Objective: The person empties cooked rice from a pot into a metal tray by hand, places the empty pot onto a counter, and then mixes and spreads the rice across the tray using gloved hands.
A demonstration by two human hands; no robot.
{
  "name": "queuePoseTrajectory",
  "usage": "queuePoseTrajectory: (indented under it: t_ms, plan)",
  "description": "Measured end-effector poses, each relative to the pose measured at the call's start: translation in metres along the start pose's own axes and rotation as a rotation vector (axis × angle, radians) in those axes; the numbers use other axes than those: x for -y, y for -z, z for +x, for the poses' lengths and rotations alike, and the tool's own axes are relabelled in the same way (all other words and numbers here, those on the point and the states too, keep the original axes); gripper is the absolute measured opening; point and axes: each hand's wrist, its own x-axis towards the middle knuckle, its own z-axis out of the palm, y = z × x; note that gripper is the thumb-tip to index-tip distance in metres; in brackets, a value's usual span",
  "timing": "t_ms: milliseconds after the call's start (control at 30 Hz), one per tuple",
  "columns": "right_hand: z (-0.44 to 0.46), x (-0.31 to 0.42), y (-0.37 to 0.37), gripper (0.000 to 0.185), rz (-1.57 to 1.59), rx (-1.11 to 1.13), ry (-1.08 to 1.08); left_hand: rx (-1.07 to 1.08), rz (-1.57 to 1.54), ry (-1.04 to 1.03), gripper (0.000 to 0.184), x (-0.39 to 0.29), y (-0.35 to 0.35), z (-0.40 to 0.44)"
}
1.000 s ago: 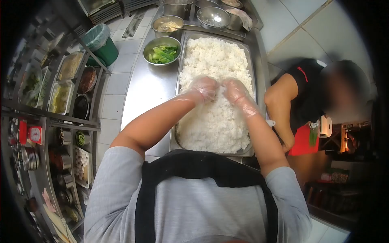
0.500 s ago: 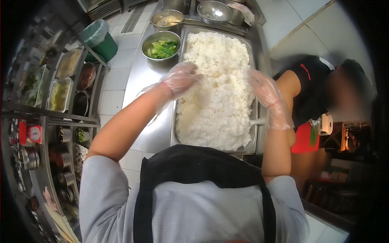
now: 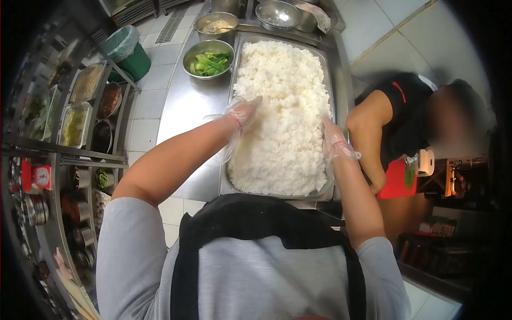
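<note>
A deep metal tray [image 3: 228, 188] is filled nearly to the rim with white cooked rice [image 3: 282, 128]. My left hand [image 3: 244, 113], in a clear plastic glove, lies at the rice's left edge with its fingers stretched out against the grains. On the opposite side my right hand [image 3: 334, 137], gloved the same way, rests along the tray's right edge. Its fingers point away from me and hold nothing that I can see. A pale handle end [image 3: 357, 155] shows just beside the right wrist.
Behind the tray's left side stand a bowl of leafy greens [image 3: 208, 63] and a pot [image 3: 216, 24] of pale food. A co-worker [image 3: 400, 112] is at right by a red board [image 3: 397, 181]. Shelves [image 3: 96, 157] and a green bin [image 3: 130, 53] stand left.
Both hands have come down nearer to me, onto the two sides of the rice. The white handle at the tray's right side is now mostly hidden by my right hand.
</note>
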Motion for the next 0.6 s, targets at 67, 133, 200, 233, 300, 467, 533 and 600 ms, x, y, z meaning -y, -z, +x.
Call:
queuePoseTrajectory:
  t_ms: [67,133,200,233,300,467,533,600]
  plan:
    - [0.008,0.005,-0.005,0.064,-0.027,-0.017,-0.028,-0.027,0.13,-0.007,0.08,-0.011,0.005,-0.001]
    - [0.011,0.01,-0.011,0.077,-0.051,-0.012,-0.051,-0.041,0.171,0.032,0.083,-0.026,0.006,-0.002]
    - [0.009,0.014,-0.02,0.091,-0.075,-0.011,-0.076,-0.086,0.221,0.045,0.085,-0.034,0.0,0.002]
    - [0.006,0.018,-0.026,0.098,-0.088,-0.011,-0.088,-0.126,0.25,0.039,0.086,-0.037,-0.004,0.005]
    - [-0.008,0.03,-0.04,0.1,-0.089,-0.005,-0.105,-0.101,0.242,0.033,0.088,-0.043,-0.004,0.007]
    - [-0.017,0.039,-0.045,0.087,0.074,0.253,-0.209,0.092,0.256,-0.057,0.091,-0.051,0.007,0.018]
    - [-0.008,0.042,-0.044,0.095,0.036,0.358,-0.226,0.161,0.182,0.016,0.09,-0.047,0.007,0.033]
    - [-0.01,0.043,-0.048,0.093,0.049,0.425,-0.198,0.229,0.102,0.046,0.088,-0.044,0.009,0.04]
